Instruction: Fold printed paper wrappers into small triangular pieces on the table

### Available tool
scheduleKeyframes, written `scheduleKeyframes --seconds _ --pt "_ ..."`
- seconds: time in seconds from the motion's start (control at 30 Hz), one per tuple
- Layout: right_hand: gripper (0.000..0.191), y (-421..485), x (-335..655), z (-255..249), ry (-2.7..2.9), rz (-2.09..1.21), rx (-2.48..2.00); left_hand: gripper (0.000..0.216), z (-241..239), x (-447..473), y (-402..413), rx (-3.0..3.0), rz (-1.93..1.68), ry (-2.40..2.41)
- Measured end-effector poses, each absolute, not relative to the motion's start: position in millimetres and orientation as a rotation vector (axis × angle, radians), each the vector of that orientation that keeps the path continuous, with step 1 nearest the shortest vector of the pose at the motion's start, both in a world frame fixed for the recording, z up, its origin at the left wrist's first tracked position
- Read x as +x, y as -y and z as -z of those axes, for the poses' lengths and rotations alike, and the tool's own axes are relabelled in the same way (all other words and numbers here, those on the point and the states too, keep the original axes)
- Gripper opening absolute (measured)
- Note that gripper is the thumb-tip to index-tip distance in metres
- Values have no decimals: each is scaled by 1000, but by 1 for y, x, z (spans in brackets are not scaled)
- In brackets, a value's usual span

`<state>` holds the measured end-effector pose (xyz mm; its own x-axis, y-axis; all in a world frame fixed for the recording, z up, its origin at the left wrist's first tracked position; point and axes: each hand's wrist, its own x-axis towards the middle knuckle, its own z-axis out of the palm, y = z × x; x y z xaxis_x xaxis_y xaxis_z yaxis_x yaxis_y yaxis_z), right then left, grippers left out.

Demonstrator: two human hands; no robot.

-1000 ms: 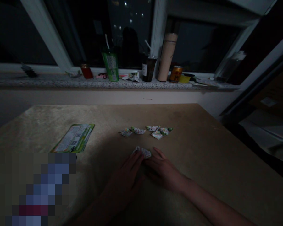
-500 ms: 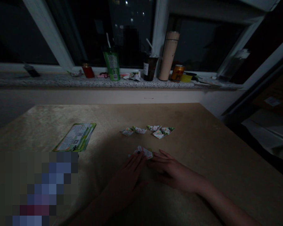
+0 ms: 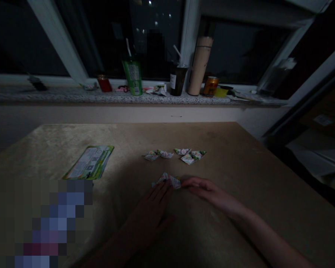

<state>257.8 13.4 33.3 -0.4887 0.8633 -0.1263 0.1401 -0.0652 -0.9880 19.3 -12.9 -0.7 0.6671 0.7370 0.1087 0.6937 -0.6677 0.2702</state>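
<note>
A folded piece of printed white and green paper (image 3: pixel 173 181) lies on the table in front of me, its top rising to a point. My left hand (image 3: pixel 153 203) rests over its near left part with the fingers stretched out, covering some of it. Just off its right corner is my right hand (image 3: pixel 205 189), fingers loosely bent and the thumb lower down; whether the fingertips touch the paper I cannot tell. Farther back lie several small folded papers of the same print, among them a left one (image 3: pixel 150 155) and a larger right one (image 3: pixel 193 157).
A flat stack of green and white printed sheets (image 3: pixel 91 162) lies at the left of the table (image 3: pixel 240 160). A blurred-out patch hides the lower left. Along the windowsill (image 3: pixel 153 99) stand a green cup (image 3: pixel 134 78), a dark cup (image 3: pixel 177 82), a tall flask (image 3: pixel 200 67) and a can (image 3: pixel 210 86).
My right hand has drawn slightly back to the right from the folded paper, and its fingers are more bent. The left hand stays in place on the paper.
</note>
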Motion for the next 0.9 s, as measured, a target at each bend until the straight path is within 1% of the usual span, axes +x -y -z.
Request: scheduleKeyframes --seconds 0.17,0.4,0.47,0.53,0.6,0.67,0.77,0.9 --pt "22 -13 251 -28 1371 -1655 -1125 65 -3 22 12 2663 -309 -1166" --pt "19 -10 239 -22 1339 -1541 -1114 66 -6 23 11 2662 -289 -1168" --pt "25 -9 236 -18 1363 -1469 -1134 69 -5 23 10 2659 -292 -1159" --pt "37 -9 234 -13 1412 -1379 -1177 71 -5 23 10 2657 -292 -1155" --pt "44 -10 232 -6 1503 -1260 -1247 73 -5 24 9 2651 -269 -1151" --pt "43 -10 230 -1 1624 -1112 -1280 74 -5 24 8 2647 -241 -1137" --pt "33 -10 228 2 1791 -958 -1258 72 -6 25 7 2653 -217 -1119" --pt "34 -5 225 -1 1931 -787 -1374 70 -7 26 7 2668 -220 -1132"
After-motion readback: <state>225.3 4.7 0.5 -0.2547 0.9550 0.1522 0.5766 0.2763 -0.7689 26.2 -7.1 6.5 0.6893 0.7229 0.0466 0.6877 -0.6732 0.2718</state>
